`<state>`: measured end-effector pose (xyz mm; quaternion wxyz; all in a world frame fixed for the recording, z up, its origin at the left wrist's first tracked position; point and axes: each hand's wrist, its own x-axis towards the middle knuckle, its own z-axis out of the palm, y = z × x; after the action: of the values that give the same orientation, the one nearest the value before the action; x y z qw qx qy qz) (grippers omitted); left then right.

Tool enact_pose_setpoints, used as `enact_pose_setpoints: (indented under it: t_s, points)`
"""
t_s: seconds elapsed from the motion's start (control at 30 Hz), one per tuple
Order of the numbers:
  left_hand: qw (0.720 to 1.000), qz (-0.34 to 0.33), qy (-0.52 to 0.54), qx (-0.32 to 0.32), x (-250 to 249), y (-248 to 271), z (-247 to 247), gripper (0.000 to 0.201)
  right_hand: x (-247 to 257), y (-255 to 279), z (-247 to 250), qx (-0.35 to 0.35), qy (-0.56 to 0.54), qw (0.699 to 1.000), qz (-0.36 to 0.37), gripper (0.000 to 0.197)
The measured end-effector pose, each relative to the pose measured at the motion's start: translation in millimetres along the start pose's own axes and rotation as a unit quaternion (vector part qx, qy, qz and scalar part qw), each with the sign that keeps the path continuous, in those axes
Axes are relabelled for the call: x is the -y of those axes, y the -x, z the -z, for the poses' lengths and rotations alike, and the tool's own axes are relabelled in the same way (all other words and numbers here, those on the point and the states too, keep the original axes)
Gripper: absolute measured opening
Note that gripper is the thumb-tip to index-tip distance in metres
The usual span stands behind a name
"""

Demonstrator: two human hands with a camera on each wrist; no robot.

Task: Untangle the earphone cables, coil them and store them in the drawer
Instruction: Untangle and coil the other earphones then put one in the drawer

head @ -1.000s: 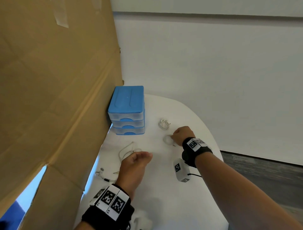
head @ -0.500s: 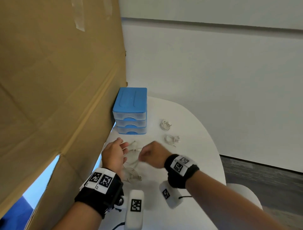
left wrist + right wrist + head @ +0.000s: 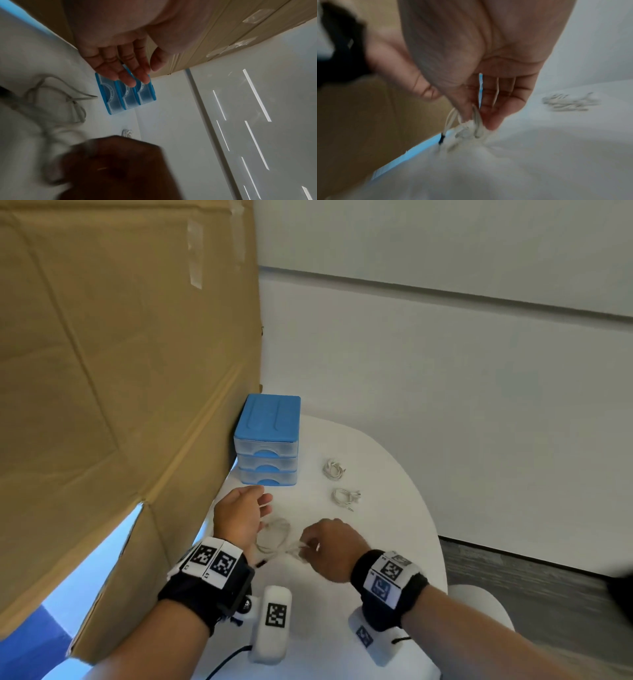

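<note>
Right wrist view blurs the earphone cable the right hand pinches; left hand spread wide.

Cardboard wall crowds the drawer unit leftward.

A large brown cardboard sheet leans at the left, with strips of clear tape near its top edge; it touches the left edge of the round white table. Behind the table is a pale wall crossed by a horizontal groove, and grey flooring shows at the lower right.
</note>
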<state>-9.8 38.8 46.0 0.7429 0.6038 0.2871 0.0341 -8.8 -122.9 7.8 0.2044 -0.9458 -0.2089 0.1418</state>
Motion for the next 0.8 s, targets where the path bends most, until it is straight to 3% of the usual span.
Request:
enact_pose_setpoints:
  t_s: [0.1, 0.2, 0.27, 0.4, 0.53, 0.67, 0.8]
  points:
    - [0.996, -0.04, -0.048, 0.06, -3.1, 6.7, -2.0, 0.006, -3.8, 3.8, 33.5, -0.094, -0.142, 0.985, 0.002, 0.013]
    - [0.973, -0.1, -0.121, 0.171, -3.8, 17.8, -7.4, 0.017, 4.6, 8.0, 64.3, -0.136, -0.238, 0.962, 0.002, 0.017]
    - [0.96, -0.137, -0.134, 0.202, -3.5, 22.8, -11.2, 0.015, 9.3, 11.0, 78.8, -0.147, -0.26, 0.954, 0.002, 0.017]
    - [0.956, -0.172, -0.141, 0.189, -7.0, 24.6, -14.8, 0.008, 9.3, 14.5, 98.5, -0.203, -0.294, 0.934, 0.003, 0.016]
    - [0.966, -0.164, -0.126, 0.154, -10.0, 19.8, -13.6, 0.006, 11.0, 20.2, 116.3, -0.262, -0.362, 0.895, 0.003, 0.012]
    - [0.976, -0.145, -0.111, 0.116, -8.1, 16.3, -10.9, 0.012, 20.8, 32.3, 135.1, -0.25, -0.444, 0.86, 0.022, 0.014]
    - [0.975, -0.136, -0.127, 0.12, -4.1, 16.9, -11.3, 0.014, 33.2, 40.1, 142.0, -0.232, -0.437, 0.867, 0.059, 0.012]
